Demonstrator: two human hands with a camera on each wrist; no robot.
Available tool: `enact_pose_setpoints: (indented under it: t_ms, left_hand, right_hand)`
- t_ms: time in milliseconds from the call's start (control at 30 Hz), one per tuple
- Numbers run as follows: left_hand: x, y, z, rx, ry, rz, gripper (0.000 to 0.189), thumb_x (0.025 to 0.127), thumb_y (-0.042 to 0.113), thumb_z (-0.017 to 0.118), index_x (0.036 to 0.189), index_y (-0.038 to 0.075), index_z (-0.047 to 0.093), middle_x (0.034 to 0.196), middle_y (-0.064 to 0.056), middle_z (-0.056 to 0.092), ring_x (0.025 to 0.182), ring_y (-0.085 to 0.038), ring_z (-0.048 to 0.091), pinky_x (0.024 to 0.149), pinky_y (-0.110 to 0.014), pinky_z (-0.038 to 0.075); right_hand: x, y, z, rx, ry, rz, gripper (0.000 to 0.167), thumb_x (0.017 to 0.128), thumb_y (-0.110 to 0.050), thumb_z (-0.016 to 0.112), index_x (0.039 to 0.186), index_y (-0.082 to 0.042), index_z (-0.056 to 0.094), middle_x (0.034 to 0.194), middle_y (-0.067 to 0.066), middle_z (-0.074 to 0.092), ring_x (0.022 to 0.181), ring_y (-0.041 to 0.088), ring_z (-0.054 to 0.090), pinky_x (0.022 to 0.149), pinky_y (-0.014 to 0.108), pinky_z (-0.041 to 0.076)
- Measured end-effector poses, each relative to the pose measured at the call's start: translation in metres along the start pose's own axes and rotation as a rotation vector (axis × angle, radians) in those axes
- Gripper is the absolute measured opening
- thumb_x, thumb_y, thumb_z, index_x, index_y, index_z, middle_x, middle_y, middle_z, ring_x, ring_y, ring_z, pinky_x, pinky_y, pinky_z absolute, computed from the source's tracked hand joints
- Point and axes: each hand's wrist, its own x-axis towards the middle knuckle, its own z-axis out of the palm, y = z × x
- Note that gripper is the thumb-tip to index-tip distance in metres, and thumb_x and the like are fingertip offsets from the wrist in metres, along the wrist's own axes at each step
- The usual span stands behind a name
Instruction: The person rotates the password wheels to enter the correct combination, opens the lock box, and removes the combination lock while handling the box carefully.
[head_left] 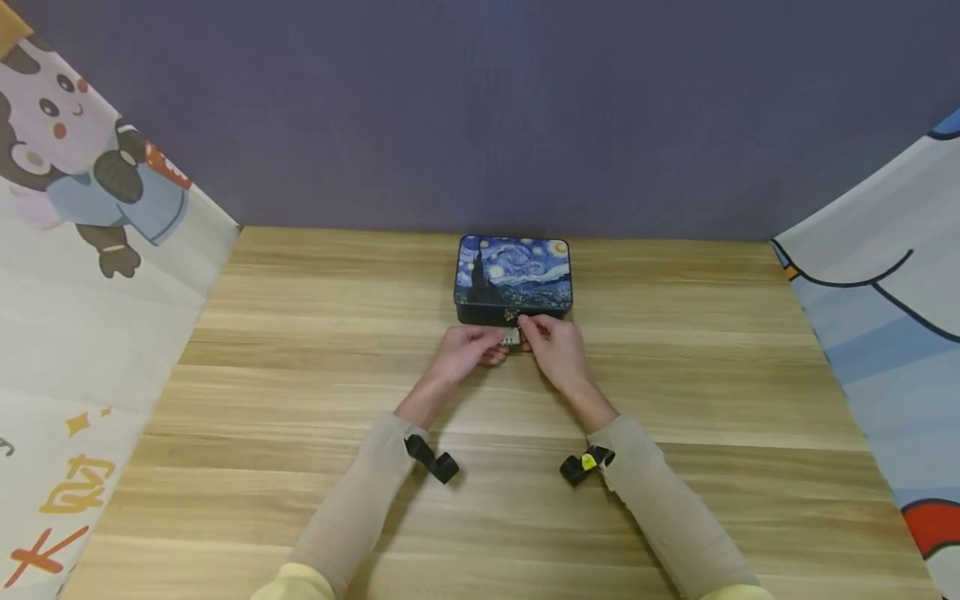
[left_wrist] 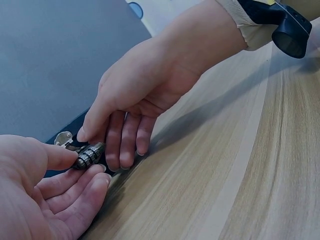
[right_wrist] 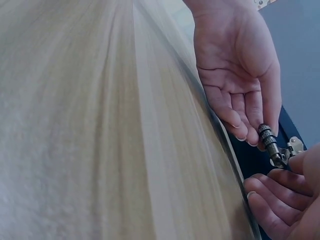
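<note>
A tin box (head_left: 513,275) with a swirling night-sky picture on its lid stands closed on the table, a metal latch (right_wrist: 296,145) at its front. A small combination padlock (left_wrist: 89,156) with numbered dials is at this latch. My left hand (head_left: 465,352) holds the padlock's dial body between thumb and fingers. From the other side, my right hand (head_left: 557,352) pinches the padlock's end beside the latch with thumb and forefinger, its other fingers loosely bent. The shackle is mostly hidden behind fingers, so whether it is locked cannot be told.
The wood-grain table (head_left: 300,400) extends around the box. Behind it rises a dark blue-grey wall (head_left: 450,117). Printed cartoon panels stand on the left (head_left: 150,317) and right (head_left: 862,333). Black wrist-camera mounts (head_left: 431,458) sit on both sleeves.
</note>
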Motion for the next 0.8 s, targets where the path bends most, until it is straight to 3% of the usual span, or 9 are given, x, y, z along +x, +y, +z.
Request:
enact_pose_setpoints:
  t_ms: [800]
  left_hand:
    - [0.0033,-0.0001,-0.0008,-0.01,0.013,-0.008,0.027,0.101,0.01,0.067,0.117,-0.012,0.07,0.092,-0.019,0.076,0.067,-0.009,0.069,0.072,-0.024,0.063]
  right_hand:
    - [0.0024,0.0003,0.0039,0.014,0.018,0.028,0.028,0.105,-0.02,0.064,0.098,0.004,0.077,0.077,0.016,0.076,0.069,0.029,0.074,0.057,0.016,0.052]
